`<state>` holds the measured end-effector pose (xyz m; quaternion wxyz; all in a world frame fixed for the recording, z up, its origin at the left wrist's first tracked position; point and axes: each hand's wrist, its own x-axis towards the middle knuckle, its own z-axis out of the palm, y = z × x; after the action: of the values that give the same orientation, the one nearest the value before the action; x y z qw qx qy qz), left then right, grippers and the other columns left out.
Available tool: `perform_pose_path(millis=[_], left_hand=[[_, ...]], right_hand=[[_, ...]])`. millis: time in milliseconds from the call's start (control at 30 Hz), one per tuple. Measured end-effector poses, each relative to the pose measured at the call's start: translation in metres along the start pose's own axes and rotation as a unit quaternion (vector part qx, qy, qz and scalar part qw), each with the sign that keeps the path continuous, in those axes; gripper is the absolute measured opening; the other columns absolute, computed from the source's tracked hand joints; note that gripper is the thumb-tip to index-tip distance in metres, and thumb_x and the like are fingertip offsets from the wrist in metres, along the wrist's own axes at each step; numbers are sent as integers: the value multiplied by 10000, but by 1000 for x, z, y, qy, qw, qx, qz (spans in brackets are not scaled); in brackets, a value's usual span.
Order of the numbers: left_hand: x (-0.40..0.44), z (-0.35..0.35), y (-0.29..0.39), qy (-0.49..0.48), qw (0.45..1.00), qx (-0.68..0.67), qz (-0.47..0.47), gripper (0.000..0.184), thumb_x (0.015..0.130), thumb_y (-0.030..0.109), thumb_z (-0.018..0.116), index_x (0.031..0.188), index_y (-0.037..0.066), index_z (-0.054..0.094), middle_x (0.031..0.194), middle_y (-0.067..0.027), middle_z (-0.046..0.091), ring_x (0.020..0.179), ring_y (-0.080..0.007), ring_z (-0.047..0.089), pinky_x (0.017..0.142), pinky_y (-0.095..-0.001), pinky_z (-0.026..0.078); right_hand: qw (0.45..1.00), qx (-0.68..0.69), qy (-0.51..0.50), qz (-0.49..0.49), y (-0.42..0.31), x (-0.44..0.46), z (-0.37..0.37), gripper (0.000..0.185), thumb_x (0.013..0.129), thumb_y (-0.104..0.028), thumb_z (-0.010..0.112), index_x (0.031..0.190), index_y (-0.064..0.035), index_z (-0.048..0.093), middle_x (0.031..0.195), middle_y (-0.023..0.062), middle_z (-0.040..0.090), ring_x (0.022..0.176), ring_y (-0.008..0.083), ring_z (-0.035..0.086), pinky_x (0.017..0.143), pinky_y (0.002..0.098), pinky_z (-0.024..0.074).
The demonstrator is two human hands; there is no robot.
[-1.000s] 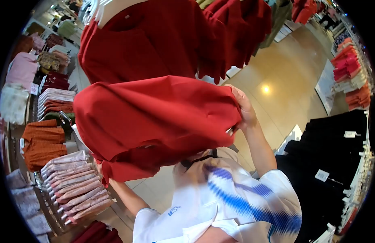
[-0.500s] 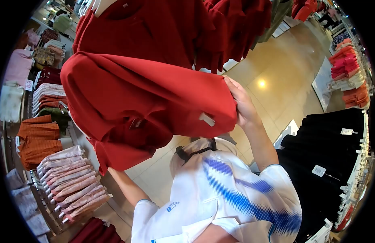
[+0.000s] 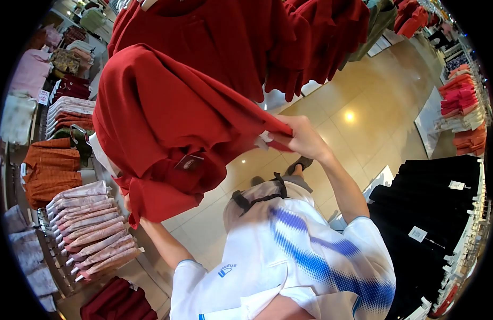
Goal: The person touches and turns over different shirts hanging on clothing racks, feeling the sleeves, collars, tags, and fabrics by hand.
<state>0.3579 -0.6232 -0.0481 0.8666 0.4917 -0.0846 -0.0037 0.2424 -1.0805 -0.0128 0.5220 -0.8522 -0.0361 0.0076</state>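
A red top (image 3: pixel 150 106) is held up in front of me, bunched and folded at its lower left. My right hand (image 3: pixel 304 140) pinches its edge on the right and pulls the cloth into a taut strip. Close to those fingers is a small white label (image 3: pixel 265 137). My left hand (image 3: pixel 126 202) is at the top's lower left, its fingers mostly hidden behind the cloth it supports. A dark tag (image 3: pixel 189 162) shows among the folds. Along the left side, part of a white hanger (image 3: pixel 101 152) sticks out from under the fabric.
Dark red garments (image 3: pixel 209 48) hang on a rack just ahead. On the left are pale pink folded clothes (image 3: pixel 92 229) on hangers and an orange shirt (image 3: pixel 52 170). Black garments (image 3: pixel 433 213) hang at the right. Tiled floor (image 3: pixel 364 128) runs between the racks.
My right hand has moved slightly down and left, gathering the top's right end from a broad spread into a narrow strip. The dark tag in the folds shows more plainly.
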Motion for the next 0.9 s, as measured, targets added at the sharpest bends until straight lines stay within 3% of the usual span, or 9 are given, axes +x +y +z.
perform_pose_path(millis=[33,67,133,367,400,467,500,667,900], left_hand=[[-1,0,0,0,1000,-1,0,516,760,177,513,1250,23,460,1208,-152,535,1069,-267,559,916,-395,476],[-1,0,0,0,1000,0,1,517,760,178,514,1251,23,459,1209,-152,535,1068,-268,559,916,-395,477],[0,0,0,-1,1000,-1,1,520,761,178,516,1253,23,456,1209,-153,534,1068,-269,559,916,-396,477],[1,1,1,-5,1000,-5,-4,528,764,179,521,1262,21,447,1212,-156,533,1067,-272,561,915,-398,479],[1,1,2,-6,1000,-5,-3,529,765,180,522,1263,21,446,1212,-156,533,1066,-273,562,915,-399,479],[1,1,2,-8,1000,-5,-4,531,765,180,524,1266,20,444,1213,-157,533,1066,-274,562,915,-400,480],[0,1,2,-7,1000,-4,-5,533,766,180,524,1267,20,442,1213,-157,532,1066,-274,563,915,-400,480],[1,1,3,-7,1000,-6,-8,539,768,181,528,1273,19,436,1215,-159,532,1065,-277,564,915,-402,481],[0,1,1,-7,1000,-8,-11,548,771,183,534,1282,17,427,1218,-162,530,1064,-280,566,914,-404,483]], right_hand=[[994,94,40,27,-3,-2,3,205,829,-85,622,1020,-15,645,880,101,673,761,165,609,753,285,467],[994,94,39,26,-3,-3,2,205,829,-85,622,1020,-15,645,880,101,673,761,165,609,753,285,467],[982,187,9,39,-4,-6,-1,250,855,-71,595,1098,-18,623,878,77,673,769,121,583,753,272,461],[960,273,-1,58,-9,-8,-3,243,841,-91,617,1071,-17,639,887,62,677,777,104,589,742,273,466],[960,273,-2,58,-10,-9,-5,243,841,-91,617,1071,-17,639,887,62,677,777,104,589,742,273,466],[994,82,-60,41,-14,-9,-10,292,795,-108,658,1076,-30,639,852,75,687,733,140,618,715,278,474],[998,31,-43,23,-15,-10,-9,283,762,-116,679,1033,-35,657,823,96,687,702,179,631,687,290,476],[995,31,-19,92,-3,-11,-9,180,781,-111,665,929,-10,679,784,108,671,690,166,612,674,295,462],[949,295,-31,106,-5,-20,-3,234,845,-137,618,1010,27,643,867,26,655,790,87,576,734,260,453]])
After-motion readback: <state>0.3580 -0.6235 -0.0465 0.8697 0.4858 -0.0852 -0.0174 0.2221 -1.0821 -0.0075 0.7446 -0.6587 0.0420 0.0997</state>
